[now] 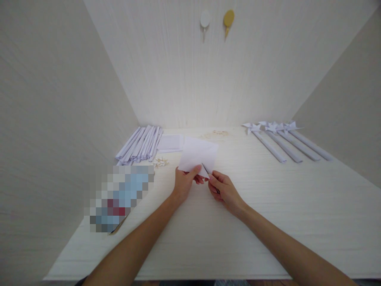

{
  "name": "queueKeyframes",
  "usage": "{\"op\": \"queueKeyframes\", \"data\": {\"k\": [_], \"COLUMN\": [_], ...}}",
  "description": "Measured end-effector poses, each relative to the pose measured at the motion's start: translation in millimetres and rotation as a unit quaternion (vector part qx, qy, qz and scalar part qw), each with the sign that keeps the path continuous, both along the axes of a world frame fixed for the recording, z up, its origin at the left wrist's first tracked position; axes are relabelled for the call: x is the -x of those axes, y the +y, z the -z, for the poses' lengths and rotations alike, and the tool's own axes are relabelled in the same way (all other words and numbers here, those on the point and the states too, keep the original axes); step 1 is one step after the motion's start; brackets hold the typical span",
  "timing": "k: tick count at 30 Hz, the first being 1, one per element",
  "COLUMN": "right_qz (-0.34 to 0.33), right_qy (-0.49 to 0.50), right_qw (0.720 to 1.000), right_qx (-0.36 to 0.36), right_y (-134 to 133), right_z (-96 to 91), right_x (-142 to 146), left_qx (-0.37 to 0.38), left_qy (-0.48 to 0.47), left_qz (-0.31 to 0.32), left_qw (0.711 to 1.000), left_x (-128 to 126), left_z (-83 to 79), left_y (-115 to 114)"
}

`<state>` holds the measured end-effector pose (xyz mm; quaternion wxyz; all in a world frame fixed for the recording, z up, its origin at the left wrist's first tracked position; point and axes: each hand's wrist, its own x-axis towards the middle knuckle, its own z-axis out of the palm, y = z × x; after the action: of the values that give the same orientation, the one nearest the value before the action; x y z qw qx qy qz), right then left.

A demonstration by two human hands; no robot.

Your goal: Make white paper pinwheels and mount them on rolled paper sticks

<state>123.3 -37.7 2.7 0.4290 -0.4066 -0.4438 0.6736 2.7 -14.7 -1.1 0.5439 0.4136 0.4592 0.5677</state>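
Note:
My left hand (186,180) pinches the lower edge of a square white paper sheet (198,153), thumb on top and fingers underneath. From the right, my right hand (222,187) is closed around a pair of scissors (205,168). Their thin dark blade lies over the sheet's lower right corner and points up and to the left. Most of the scissors' handle is hidden in my fingers. Both hands are close together above the middle of the table.
Rolled paper sticks (139,143) lie piled at the back left, beside flat paper squares (170,142) and small pale pieces (160,161). A blurred-out item (125,200) is at left. Several paper pinwheels (269,145) lie back right. Walls enclose three sides; two hooks (228,20) hang behind.

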Motion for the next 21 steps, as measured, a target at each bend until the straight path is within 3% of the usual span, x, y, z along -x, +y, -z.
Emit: {"op": "queueKeyframes", "data": {"k": [21], "right_qz": [0.001], "right_qy": [0.003], "right_qw": [1.0], "right_qx": [0.01], "right_y": [-0.1], "right_z": [-0.1], "right_x": [-0.4], "left_qx": [0.007], "left_qy": [-0.004], "left_qz": [0.004], "left_qw": [1.0], "left_x": [-1.1], "left_z": [-0.4], "left_y": [-0.9]}}
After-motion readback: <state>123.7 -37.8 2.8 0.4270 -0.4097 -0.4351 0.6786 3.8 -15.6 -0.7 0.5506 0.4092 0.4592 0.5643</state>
